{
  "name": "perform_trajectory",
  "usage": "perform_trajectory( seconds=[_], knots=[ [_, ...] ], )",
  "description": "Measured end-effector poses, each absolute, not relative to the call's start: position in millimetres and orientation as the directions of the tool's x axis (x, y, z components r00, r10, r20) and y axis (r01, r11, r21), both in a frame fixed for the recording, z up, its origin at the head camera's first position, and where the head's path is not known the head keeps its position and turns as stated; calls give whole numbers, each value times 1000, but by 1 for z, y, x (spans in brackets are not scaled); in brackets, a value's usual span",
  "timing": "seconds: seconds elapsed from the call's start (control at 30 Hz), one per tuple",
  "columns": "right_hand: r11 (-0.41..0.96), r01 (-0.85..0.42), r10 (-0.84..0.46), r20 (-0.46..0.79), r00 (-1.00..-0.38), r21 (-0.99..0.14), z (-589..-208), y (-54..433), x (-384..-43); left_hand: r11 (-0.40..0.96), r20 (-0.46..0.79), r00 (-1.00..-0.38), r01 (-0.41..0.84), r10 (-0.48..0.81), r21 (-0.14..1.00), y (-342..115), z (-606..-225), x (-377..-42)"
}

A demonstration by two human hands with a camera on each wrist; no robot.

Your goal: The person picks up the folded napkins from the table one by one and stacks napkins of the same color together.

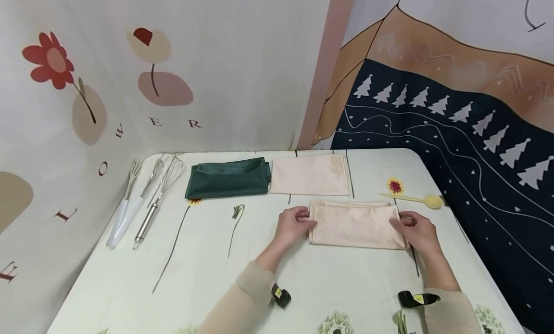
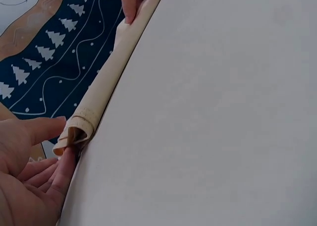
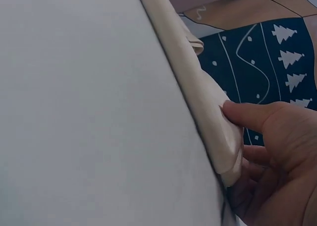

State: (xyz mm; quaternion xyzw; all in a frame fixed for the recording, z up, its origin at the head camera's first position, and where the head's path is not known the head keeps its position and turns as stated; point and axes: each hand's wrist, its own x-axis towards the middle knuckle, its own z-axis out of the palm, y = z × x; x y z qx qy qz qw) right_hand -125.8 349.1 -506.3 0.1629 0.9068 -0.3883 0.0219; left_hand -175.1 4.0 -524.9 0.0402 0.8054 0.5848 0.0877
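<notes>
Pink held cloth (image 1: pixel 354 226), whisk (image 1: pixel 151 216) head view only

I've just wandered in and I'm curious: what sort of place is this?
Probably an indoor tabletop work area, perhaps in a home, though I can't be sure: a flower-printed table, a tree-printed backdrop beside it, and a metal whisk lying on top.

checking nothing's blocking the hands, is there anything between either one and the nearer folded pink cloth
Nothing visible stands in the way: the left hand holds the nearer pink cloth at its left end, and the right hand holds it at its right end.
</notes>
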Motion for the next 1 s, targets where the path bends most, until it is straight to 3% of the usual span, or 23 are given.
perform_trajectory(
  seconds=[0.27, 0.4, 0.73, 1.0],
  knots=[
    [622, 362, 168, -333, -928, -694, -501, 357, -136, 385, -193, -952, -91, 236, 919, 5, -522, -183],
    [599, 369, 149, -353, -924, -711, -500, 357, -138, 392, -216, -927, -84, 307, 916, 5, -517, -187],
    [632, 334, 180, -287, -941, -699, -507, 357, -137, 468, -134, -933, 41, 335, 883, 9, -507, -176],
    [663, 285, 188, -215, -958, -692, -512, 356, -131, 283, -152, -926, -52, 346, 958, 19, -509, -168]
  ],
)
